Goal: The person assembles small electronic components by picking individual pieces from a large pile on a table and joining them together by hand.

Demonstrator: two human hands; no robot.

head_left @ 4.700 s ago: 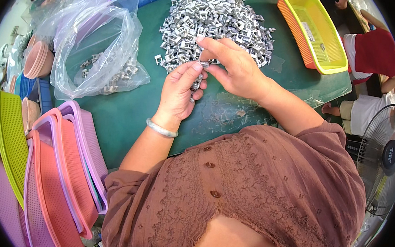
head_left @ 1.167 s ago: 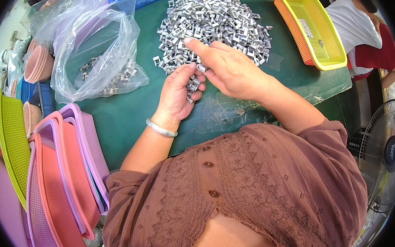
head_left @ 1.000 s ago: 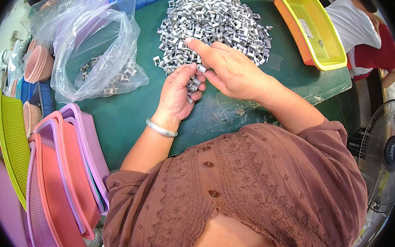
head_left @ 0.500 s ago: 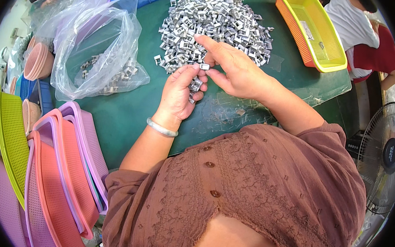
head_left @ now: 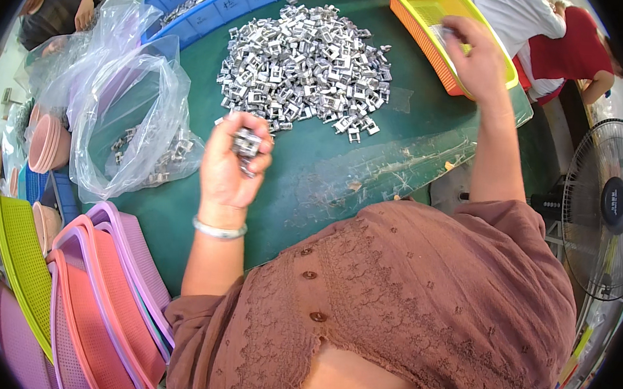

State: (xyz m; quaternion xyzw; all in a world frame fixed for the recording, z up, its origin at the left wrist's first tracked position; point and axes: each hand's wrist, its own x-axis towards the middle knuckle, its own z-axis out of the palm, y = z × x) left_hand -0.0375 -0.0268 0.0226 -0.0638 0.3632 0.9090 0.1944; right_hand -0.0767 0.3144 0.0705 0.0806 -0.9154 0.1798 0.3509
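Note:
My left hand [head_left: 230,162] is closed around several small silver metal clips [head_left: 247,142], palm up, near the front of a large pile of the same frame-shaped clips [head_left: 303,66]. At the far right, my right hand [head_left: 477,60] hangs over a yellow and orange plastic basket [head_left: 513,73]. Its thumb and forefinger look apart, slightly blurred, and I make out no clip held between them. A pale flat piece in the basket is partly behind the fingers.
A blue divided bin [head_left: 250,1] with metal parts stands behind the pile. To the left lies a clear plastic bag [head_left: 179,111] with clips inside. Stacked coloured baskets [head_left: 111,274] crowd the lower left. A fan [head_left: 599,210] is at right; other people sit beyond the table.
My right hand has left the left hand and swung far right, over the yellow basket. My left hand has moved left and nearer, still closed on clips. The whole view has shifted.

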